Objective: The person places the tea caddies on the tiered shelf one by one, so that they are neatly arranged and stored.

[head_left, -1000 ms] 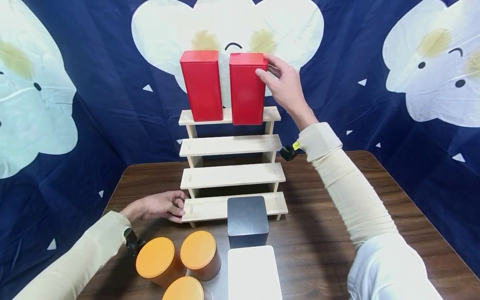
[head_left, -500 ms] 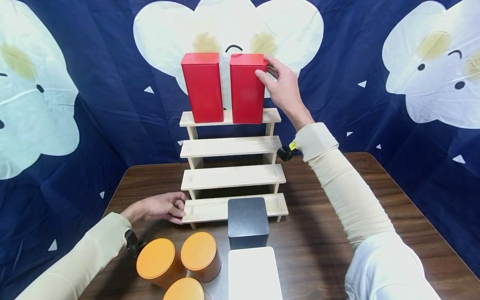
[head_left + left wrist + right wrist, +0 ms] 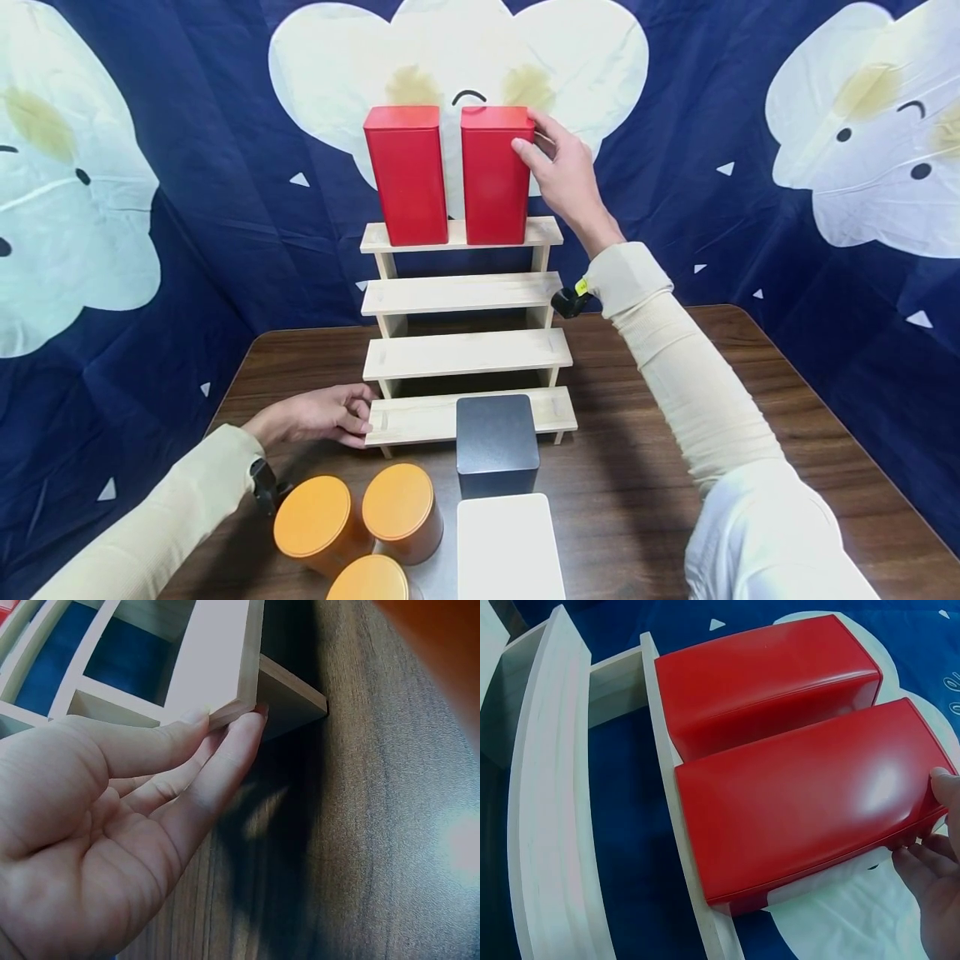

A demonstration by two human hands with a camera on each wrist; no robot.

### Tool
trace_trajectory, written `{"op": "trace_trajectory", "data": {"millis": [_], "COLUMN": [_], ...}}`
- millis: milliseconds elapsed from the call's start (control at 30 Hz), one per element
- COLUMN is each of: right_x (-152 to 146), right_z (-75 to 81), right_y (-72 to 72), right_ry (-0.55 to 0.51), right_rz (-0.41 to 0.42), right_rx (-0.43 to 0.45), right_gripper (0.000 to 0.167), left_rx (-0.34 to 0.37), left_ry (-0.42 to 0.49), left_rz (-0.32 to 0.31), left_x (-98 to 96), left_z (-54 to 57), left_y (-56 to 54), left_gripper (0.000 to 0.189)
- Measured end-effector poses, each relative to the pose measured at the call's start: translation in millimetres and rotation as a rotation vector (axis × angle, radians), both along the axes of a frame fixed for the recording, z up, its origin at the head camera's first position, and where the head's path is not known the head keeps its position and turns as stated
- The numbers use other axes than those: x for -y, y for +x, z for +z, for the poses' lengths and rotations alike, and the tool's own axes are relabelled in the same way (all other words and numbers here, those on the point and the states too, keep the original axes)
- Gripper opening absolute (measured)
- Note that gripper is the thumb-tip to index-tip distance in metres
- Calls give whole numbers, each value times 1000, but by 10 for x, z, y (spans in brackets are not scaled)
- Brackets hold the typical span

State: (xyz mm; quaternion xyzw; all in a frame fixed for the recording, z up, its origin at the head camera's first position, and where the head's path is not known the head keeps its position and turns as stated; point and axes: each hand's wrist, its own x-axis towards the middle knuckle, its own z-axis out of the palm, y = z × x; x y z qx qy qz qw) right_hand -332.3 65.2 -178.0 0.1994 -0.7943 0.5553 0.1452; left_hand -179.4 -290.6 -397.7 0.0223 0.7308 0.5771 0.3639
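Note:
On the top step of a four-tier wooden stand (image 3: 465,354) two tall red tins stand upright, side by side with a gap. My right hand (image 3: 566,171) holds the right red tin (image 3: 495,179) near its top right edge, thumb on the front and fingers round the side. The left red tin (image 3: 407,179) is untouched. At the lowest step, my left hand (image 3: 326,414) pinches the board's left end; in the left wrist view the thumb (image 3: 161,742) lies on the board (image 3: 217,652) and the fingers reach beneath it.
In front of the stand is a black square tin (image 3: 497,433), partly covering the lowest step. A white tin (image 3: 508,546) stands nearer, beside three orange round tins (image 3: 311,517). A blue curtain (image 3: 645,250) with clouds closes off the back of the brown table (image 3: 630,533).
The right red tin has shifted slightly back, its base now about level with the top step's front edge. My right forearm has moved slightly left. The left hand stays in place.

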Motion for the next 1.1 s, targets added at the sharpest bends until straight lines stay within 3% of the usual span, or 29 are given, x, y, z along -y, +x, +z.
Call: {"op": "trace_trajectory", "data": {"millis": [167, 400, 767, 1100], "right_x": [-6, 8, 29, -58], "right_z": [-41, -41, 5, -65], "right_y": [-147, -181, -63, -53], "right_ry": [2, -20, -3, 83], "right_rz": [3, 13, 7, 21], "right_rx": [-1, 15, 37, 64], "right_gripper": [57, 57, 58, 72], "left_rx": [0, -6, 3, 5], "left_ry": [1, -10, -4, 5], "left_rz": [4, 2, 6, 1], "left_x": [2, 2, 21, 9], "left_z": [7, 24, 13, -7], "left_y": [-3, -16, -21, 4], "left_gripper": [47, 47, 47, 46]}}
